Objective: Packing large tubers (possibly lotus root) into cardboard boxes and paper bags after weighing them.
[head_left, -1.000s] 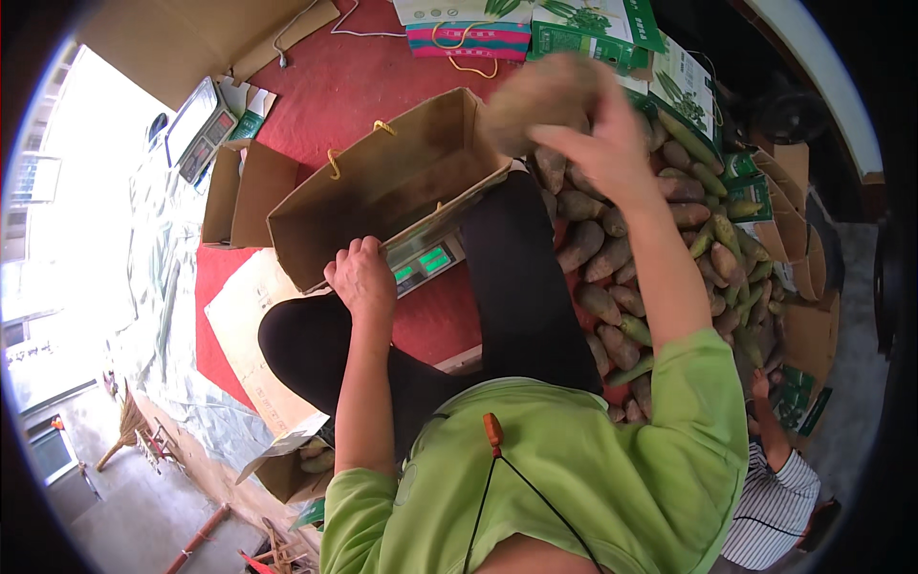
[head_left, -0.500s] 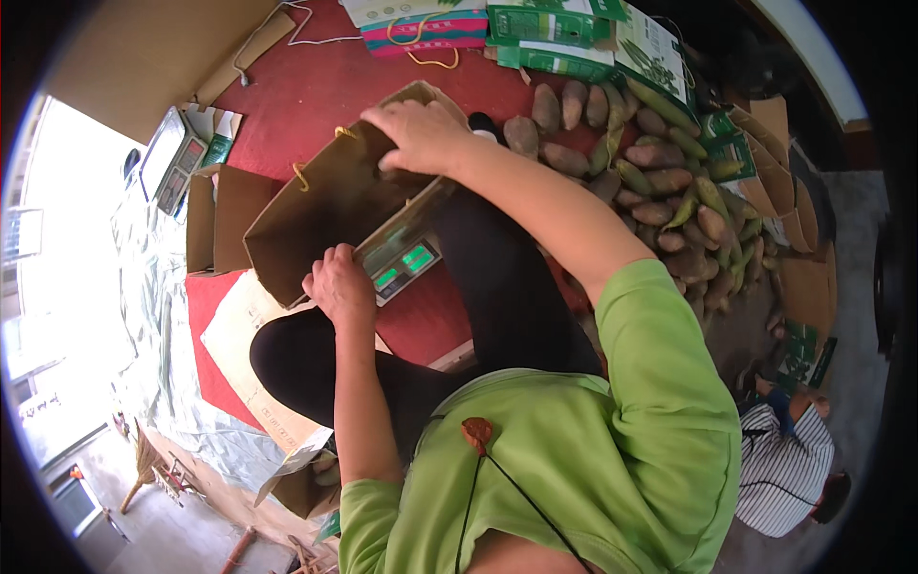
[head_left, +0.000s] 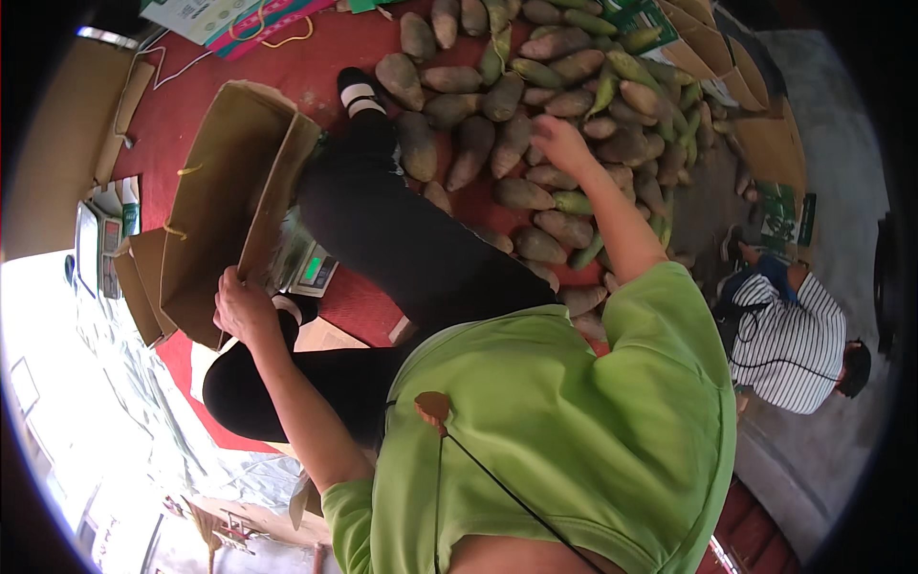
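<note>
Head view: my left hand (head_left: 244,308) grips the near edge of the open cardboard box (head_left: 215,182); my right hand (head_left: 562,145) is among the tubers (head_left: 626,145), though I cannot tell whether it holds one. Between box and leg (head_left: 402,230), a scale (head_left: 314,272) glows green.

Matt cardboard box (head_left: 216,187) (smooth-walled)

There are two hands (head_left: 244,304), one hand-held carton (head_left: 215,206), two scales (head_left: 312,272), one co-worker (head_left: 789,335) and dozens of tubers (head_left: 469,153), too crowded to count.
</note>
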Demonstrator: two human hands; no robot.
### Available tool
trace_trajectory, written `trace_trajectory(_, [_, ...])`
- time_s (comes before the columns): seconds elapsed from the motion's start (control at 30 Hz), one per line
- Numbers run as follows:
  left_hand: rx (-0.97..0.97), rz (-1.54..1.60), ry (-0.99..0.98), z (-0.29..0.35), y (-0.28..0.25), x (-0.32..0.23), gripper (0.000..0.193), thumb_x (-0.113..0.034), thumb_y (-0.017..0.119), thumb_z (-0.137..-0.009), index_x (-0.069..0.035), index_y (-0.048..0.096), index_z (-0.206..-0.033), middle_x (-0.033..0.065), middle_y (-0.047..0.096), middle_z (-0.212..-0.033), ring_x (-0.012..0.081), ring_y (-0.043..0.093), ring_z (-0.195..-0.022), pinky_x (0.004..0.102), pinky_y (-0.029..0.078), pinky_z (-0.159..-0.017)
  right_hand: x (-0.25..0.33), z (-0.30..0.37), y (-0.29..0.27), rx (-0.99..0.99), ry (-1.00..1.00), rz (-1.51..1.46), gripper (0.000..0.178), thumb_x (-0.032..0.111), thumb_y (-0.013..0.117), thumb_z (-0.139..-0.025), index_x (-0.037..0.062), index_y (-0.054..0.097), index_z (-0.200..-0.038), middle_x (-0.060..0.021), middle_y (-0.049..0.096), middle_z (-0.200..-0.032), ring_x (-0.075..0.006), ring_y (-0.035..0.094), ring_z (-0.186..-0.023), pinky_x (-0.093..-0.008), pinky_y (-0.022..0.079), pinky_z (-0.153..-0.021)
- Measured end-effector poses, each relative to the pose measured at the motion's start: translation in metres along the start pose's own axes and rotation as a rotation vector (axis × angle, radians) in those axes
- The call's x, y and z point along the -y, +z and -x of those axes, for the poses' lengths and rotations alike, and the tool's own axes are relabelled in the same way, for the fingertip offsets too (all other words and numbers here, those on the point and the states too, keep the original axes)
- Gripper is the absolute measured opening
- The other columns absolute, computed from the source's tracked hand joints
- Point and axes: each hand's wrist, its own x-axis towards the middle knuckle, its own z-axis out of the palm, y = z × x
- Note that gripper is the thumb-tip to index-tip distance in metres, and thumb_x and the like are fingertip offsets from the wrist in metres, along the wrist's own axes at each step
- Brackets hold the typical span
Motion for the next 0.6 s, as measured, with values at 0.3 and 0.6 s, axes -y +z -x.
trace_trajectory(0.3, [0.043, -0.009, -0.015, -0.004, 0.003, -0.009, 0.03, -0.027, 0.055, -0.082, -0.009, 0.059, -0.107, 0.0079, 0.063, -0.105, 0.0307, 0.058, -0.101, 0.0487, 0.041, -0.079, -0.227, 0.17, 0.078, 0.385, 0.264, 0.566, 0.035, 0.022, 0.066, -0.074, 0.0058, 0.063, -0.106, -0.0189, 0.065, -0.091, -0.0364, 0.062, -0.087, -0.0436, 0.049, -0.075])
trace_trajectory(0.6, [0.061, -0.007, -0.017, -0.006, 0.004, 0.008, 0.036, -0.029, 0.052, -0.084, -0.008, 0.057, -0.113, 0.01, 0.063, -0.11, 0.0326, 0.058, -0.103, 0.0501, 0.042, -0.081, -0.173, 0.176, 0.11, 0.208, 0.633, 0.122, 0.036, 0.031, 0.067, -0.072, 0.0028, 0.067, -0.094, -0.022, 0.065, -0.081, -0.0347, 0.065, -0.082, -0.0427, 0.05, -0.072])
